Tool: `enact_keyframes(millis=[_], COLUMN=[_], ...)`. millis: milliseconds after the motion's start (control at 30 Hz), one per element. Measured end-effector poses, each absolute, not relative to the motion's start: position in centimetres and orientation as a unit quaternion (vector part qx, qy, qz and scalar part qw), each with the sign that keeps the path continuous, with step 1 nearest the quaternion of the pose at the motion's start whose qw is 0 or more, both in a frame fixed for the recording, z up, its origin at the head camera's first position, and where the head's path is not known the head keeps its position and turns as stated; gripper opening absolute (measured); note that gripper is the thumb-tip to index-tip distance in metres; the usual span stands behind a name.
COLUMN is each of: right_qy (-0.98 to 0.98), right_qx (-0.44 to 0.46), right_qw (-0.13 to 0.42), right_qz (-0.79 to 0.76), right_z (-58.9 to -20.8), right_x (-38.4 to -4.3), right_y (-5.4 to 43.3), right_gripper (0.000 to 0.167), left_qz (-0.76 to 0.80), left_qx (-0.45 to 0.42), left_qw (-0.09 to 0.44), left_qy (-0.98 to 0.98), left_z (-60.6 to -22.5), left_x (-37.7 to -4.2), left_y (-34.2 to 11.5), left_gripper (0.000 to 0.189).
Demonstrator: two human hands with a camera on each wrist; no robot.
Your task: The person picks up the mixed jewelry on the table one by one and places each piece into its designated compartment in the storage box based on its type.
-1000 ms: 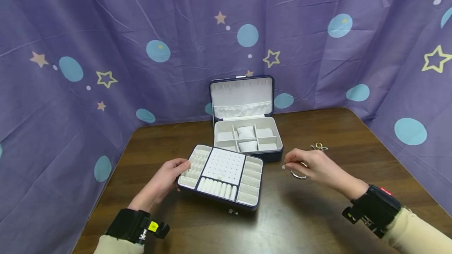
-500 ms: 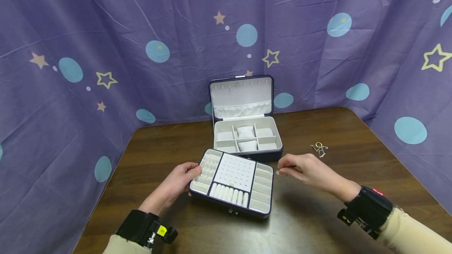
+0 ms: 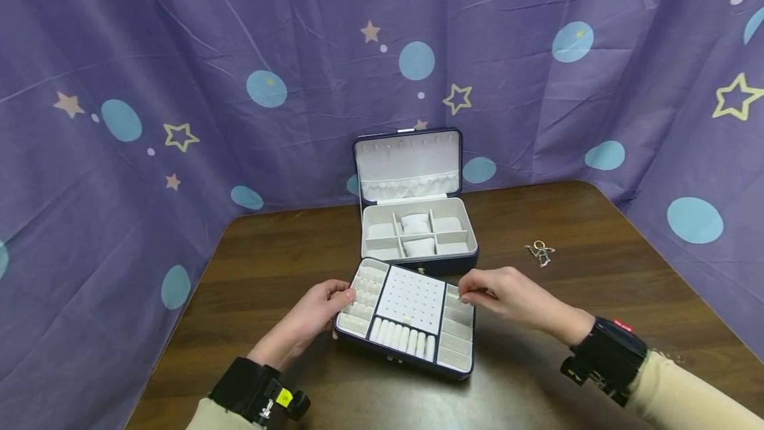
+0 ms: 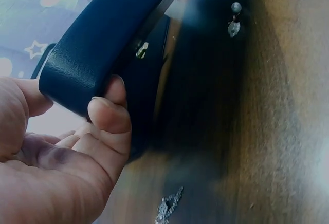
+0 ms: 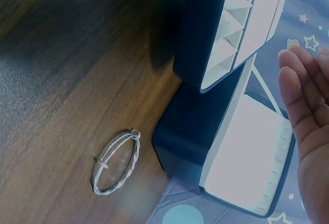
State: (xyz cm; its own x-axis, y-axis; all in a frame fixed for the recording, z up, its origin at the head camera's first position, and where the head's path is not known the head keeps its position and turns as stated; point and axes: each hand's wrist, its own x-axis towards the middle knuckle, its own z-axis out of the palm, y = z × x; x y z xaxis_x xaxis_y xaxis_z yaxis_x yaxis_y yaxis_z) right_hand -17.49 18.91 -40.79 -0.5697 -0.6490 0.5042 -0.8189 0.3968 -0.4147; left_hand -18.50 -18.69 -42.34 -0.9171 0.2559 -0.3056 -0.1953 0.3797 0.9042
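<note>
My left hand (image 3: 319, 310) holds a navy-edged jewelry tray (image 3: 412, 300) by its left end, thumb on top and fingers curled beneath. In the left wrist view the tray's dark side (image 4: 85, 54) is tilted above the table. The tray has a white panel with small holes, ring rolls and several compartments at both sides. At its upper right corner my right hand (image 3: 507, 294) pinches a small pale piece (image 5: 293, 43), mostly covered by the fingertips; cannot tell what kind of jewelry it is. The fingertips overlap the tray's right-hand column in the head view.
Behind the tray stands an opened jewelry box (image 3: 471, 251) with cushions inside. A tangle of silver chain and a gold ring (image 3: 540, 252) lies to the right. On the table are a twisted silver bangle (image 5: 117, 162) and a small earring (image 4: 234, 21) near the tray.
My left hand has moved the tray rightward and slightly nearer me. My right hand has come left and down with the small piece, from beside the tray to over its right column.
</note>
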Motion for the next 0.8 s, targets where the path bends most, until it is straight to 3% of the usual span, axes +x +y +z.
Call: enact_keyframes(millis=[800], right_qy=[-0.842], right_qx=[0.444], right_qw=[0.093], right_qz=[0.292], right_z=[-41.7], right_x=[-17.4], right_y=[18.3], right_gripper=[0.014], left_qz=[0.562], left_qx=[0.033], left_qw=[0.217], left_qy=[0.798], left_z=[-43.5], left_x=[-18.1], left_y=[-15.7], left_gripper=[0.062])
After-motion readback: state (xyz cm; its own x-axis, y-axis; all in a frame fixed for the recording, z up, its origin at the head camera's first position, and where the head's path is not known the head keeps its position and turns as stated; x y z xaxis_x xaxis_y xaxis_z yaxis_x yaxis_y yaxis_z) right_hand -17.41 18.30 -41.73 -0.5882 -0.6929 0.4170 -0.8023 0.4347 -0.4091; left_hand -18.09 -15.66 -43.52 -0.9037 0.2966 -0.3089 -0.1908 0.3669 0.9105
